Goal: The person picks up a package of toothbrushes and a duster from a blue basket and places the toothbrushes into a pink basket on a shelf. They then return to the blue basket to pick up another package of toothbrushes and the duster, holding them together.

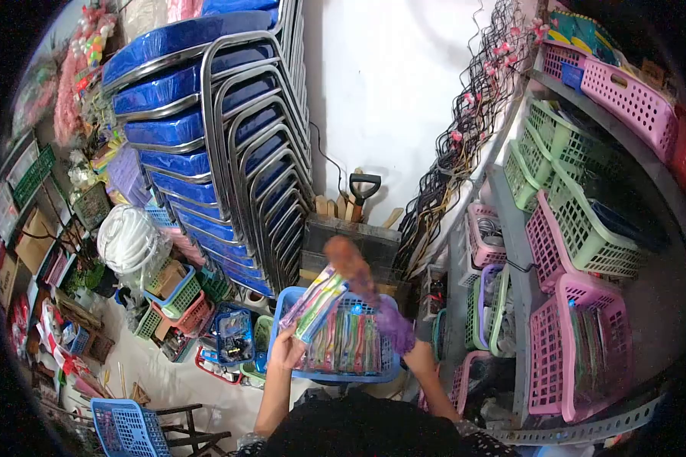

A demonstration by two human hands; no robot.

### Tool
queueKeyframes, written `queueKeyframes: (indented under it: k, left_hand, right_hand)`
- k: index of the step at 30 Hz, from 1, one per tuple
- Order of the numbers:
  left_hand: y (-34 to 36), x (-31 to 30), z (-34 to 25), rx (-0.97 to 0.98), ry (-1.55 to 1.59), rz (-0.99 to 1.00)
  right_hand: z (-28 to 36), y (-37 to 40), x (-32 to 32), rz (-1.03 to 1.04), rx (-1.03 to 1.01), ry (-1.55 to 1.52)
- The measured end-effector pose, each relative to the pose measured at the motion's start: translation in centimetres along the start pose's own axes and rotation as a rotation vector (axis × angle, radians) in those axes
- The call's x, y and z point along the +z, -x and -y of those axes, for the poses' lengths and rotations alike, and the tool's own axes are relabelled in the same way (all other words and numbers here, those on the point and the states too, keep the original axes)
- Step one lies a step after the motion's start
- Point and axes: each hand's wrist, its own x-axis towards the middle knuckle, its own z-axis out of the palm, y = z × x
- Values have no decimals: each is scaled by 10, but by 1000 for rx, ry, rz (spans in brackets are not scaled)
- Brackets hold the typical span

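Observation:
My left hand (287, 349) is closed round the lower end of a bundle of slim, colourful plastic-wrapped packs (316, 305), which tilts up to the right. My right hand (419, 356) is closed at the purple end of a fluffy purple and brown duster (370, 289), smeared by motion. Its brown tip reaches up beside the top of the bundle. Below both hands sits a blue plastic basket (395, 369), where similar slim packs (351, 343) stand in a row. The bundle overlaps the basket's left part in this view.
Stacked blue chairs (179, 91) rise at the left. Behind the basket stands a dark box (351, 244) with a black-handled tool (364, 184). Metal shelves at the right carry pink baskets (545, 358) and green baskets (587, 221). More baskets (183, 305) crowd the left floor.

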Motion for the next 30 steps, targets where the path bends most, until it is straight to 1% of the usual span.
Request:
queueKeyframes:
  k: [1,2,3,5,6,7,8,9,11,12,14,15,17,19,20,21,22,23,25,27,28,29,30]
  left_hand:
    - [0,0,2,-4,-4,-1]
    - [-3,0,4,38,-14,1]
    - [-5,1,6,81,-23,2]
    - [-17,-4,3,-79,-89,-134]
    - [-22,-25,7,-48,13,15]
    - [-25,-42,11,-15,115,164]
    - [-17,6,14,108,4,89]
    - [-10,30,11,52,12,79]
    - [-7,47,13,30,-35,78]
    - [-8,48,16,32,-33,84]
    - [-6,44,20,-1,-65,76]
    - [-5,41,22,-2,-68,75]
    - [-7,35,23,48,-48,72]
    - [-2,13,19,-5,70,44]
    - [-4,14,22,14,-29,12]
    - [-5,13,23,34,-129,-23]
    - [-6,13,25,31,-152,-14]
    - [-3,28,26,27,-175,-4]
    - [-1,30,26,-2,-175,14]
    - [-1,33,25,-33,-179,-16]
    - [-4,31,25,-21,-194,-11]
    - [-9,18,25,-25,-202,-4]
    - [-13,5,23,-60,-31,225]
  right_hand:
    - [-1,5,2,61,-68,-5]
    - [-6,8,6,131,-110,134]
    - [-13,9,9,126,-109,132]
    - [-23,10,12,154,-408,152]
    - [-21,10,9,154,-405,149]
    - [-14,9,3,141,-263,103]
    - [-10,8,0,126,-123,57]
    - [-11,8,3,123,-124,56]
    - [-13,4,14,44,126,-168]
    - [-17,3,21,38,122,-167]
    - [-19,5,33,83,153,5]
    - [-22,9,36,84,155,2]
    - [-12,19,28,229,-80,192]
    - [-12,18,19,185,-104,177]
    - [-10,17,14,151,-128,168]
    - [-6,17,10,150,-124,164]
    - [-2,14,7,61,11,56]
    - [4,12,3,-28,147,-52]
    - [0,8,7,-14,154,-17]
    - [-17,3,26,90,48,-72]
    - [-21,6,32,84,51,-78]
    - [-20,9,33,154,-66,107]
    - [-15,10,33,220,-183,291]
